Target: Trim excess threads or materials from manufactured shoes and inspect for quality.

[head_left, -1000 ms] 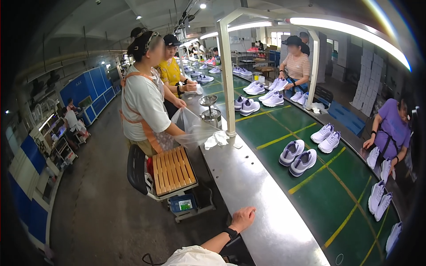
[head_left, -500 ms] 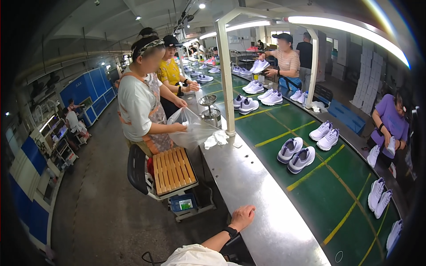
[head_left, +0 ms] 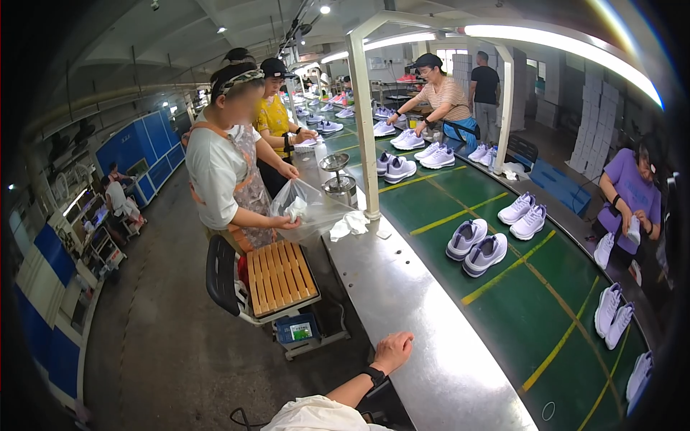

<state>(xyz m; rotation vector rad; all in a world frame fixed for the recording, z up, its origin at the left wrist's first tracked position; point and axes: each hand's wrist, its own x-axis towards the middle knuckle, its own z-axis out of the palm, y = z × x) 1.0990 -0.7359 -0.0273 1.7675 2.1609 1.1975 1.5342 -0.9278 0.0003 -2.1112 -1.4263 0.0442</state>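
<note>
My left hand (head_left: 393, 352) rests on the shiny metal bench (head_left: 424, 302), its fingers curled in and a dark band around the wrist. Nothing shows in its grasp, and the bench is all it touches. My right hand is out of the picture. To the right of the bench, a green conveyor belt (head_left: 438, 208) carries pairs of white and lilac sneakers. Closest to my hand on the belt is a pair of sneakers (head_left: 476, 248) with dark purple collars. Behind it stands another white pair (head_left: 523, 216).
Crumpled white paper (head_left: 350, 225) lies by a white post (head_left: 364, 129). A slatted wooden seat (head_left: 282, 276) stands left of the bench. Beyond it, a person in an apron holds a clear plastic bag (head_left: 309, 208). Other people handle sneakers along the belt. A metal two-tier stand (head_left: 338, 176) sits on the bench.
Across the belt, the person in the striped top has lowered the raised sneakers to the belt. The aproned person's hand now holds white wadding at the bag. My left hand stays put.
</note>
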